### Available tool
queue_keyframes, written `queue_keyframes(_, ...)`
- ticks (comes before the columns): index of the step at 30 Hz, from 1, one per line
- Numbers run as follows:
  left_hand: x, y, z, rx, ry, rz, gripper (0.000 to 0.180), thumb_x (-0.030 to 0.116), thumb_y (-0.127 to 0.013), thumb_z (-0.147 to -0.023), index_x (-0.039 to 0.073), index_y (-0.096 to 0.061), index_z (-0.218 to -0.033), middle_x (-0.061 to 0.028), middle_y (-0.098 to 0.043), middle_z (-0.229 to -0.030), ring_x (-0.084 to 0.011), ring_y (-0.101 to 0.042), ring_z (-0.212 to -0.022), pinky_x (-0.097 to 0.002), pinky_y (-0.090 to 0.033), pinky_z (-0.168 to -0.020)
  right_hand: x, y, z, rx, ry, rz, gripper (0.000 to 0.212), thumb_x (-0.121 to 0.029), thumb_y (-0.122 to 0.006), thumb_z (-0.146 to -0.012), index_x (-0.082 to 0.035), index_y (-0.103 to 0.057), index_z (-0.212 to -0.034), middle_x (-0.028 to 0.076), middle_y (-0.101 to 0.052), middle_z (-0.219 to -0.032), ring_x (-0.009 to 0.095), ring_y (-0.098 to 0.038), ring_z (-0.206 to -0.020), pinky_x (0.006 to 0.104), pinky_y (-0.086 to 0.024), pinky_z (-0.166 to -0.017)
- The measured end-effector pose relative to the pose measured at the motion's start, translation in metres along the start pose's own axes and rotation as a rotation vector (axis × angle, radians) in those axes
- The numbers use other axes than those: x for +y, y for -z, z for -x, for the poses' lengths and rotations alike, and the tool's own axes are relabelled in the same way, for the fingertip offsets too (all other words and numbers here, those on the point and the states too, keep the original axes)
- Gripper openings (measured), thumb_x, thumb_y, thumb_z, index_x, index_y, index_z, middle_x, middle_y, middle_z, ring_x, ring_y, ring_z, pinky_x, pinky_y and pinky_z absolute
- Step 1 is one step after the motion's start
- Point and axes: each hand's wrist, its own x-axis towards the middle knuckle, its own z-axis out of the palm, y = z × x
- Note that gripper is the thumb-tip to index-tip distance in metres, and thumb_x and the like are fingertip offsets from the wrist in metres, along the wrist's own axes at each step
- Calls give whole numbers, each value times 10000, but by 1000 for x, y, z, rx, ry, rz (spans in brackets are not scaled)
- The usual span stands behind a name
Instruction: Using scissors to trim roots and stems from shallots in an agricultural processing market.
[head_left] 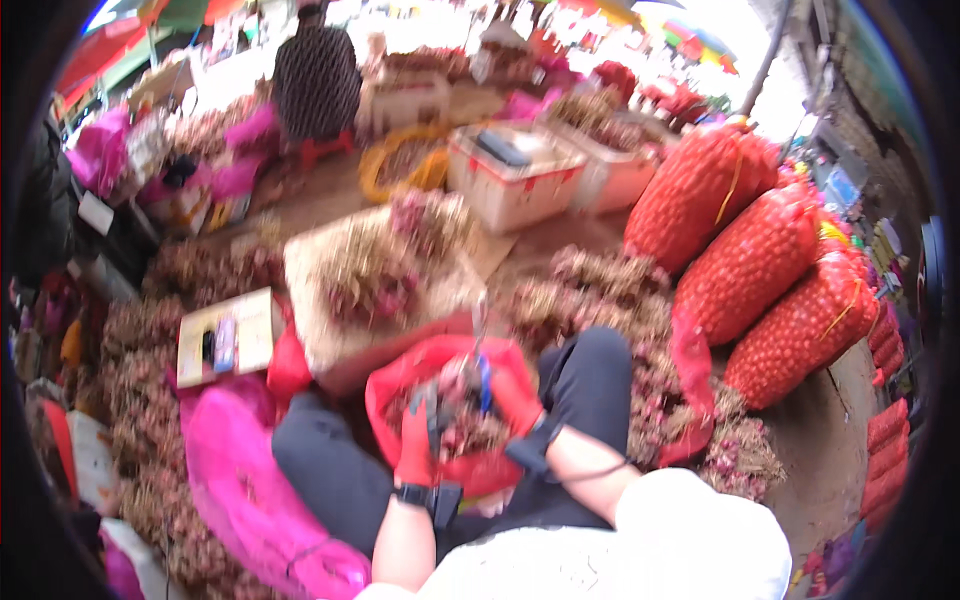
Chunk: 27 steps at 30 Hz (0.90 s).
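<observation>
Between my knees stands an open red mesh bag (385, 385) holding small red onions with dry stalks (470, 435). My left hand (418, 435), in a red glove with dark grey fingers, is over the bag's left side, its fingers closed against a clump of small red onions (455, 382). My right hand (512, 400), also red-gloved, is at the bag's right side, closed around a blue-handled metal tool (486, 385). The tool's thin metal part points up past the bag's rim; blur hides its exact kind.
A cloth-topped box (310, 275) bears bundles of dried onions (365, 275). A shallow tray (255, 350) and pink mesh bag (225, 465) lie left. Onion heaps (640, 360) surround me. Full red sacks (750, 260) lie right, foam boxes (510, 190) ahead. A person (315, 85) sits farther off.
</observation>
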Motion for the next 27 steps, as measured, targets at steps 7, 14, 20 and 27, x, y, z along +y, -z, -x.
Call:
queue_keyframes(7,-23,16,-10,40,389,606,437,346,-485,-958,54,-455,-1282,-81,-551,-1105,-166,-588,-890,-291,-499,-784,2,11,-8,-36,23,79,249,-188,-492,-921,21,-626,-910,89,-582,-1058,160,-601,-888,263,-503,-718)
queue_keyframes(14,18,1,-6,-123,262,100,345,259,-538,-940,28,-509,-1195,-45,-552,-1058,-104,-566,-880,-261,-496,-745,-4,6,16,274,-192,138,288,-241,-608,-890,-44,-617,-1099,-11,-626,-856,59,-587,-743,191,-440,-610)
queue_keyframes(20,-13,2,-3,136,233,390,328,-35,-577,-814,15,-508,-1131,-48,-560,-1039,-106,-593,-894,-225,-499,-751,5,1,13,228,-25,187,289,-243,-623,-885,-43,-606,-1092,8,-644,-870,41,-581,-734,193,-435,-567)
queue_keyframes(27,58,7,0,255,53,-217,541,-70,-628,-772,55,-443,-1265,-54,-503,-1223,-134,-497,-1067,-257,-452,-886,5,-3,9,260,-105,176,229,-225,-631,-871,-45,-634,-1012,0,-643,-807,46,-580,-666,175,-425,-539)
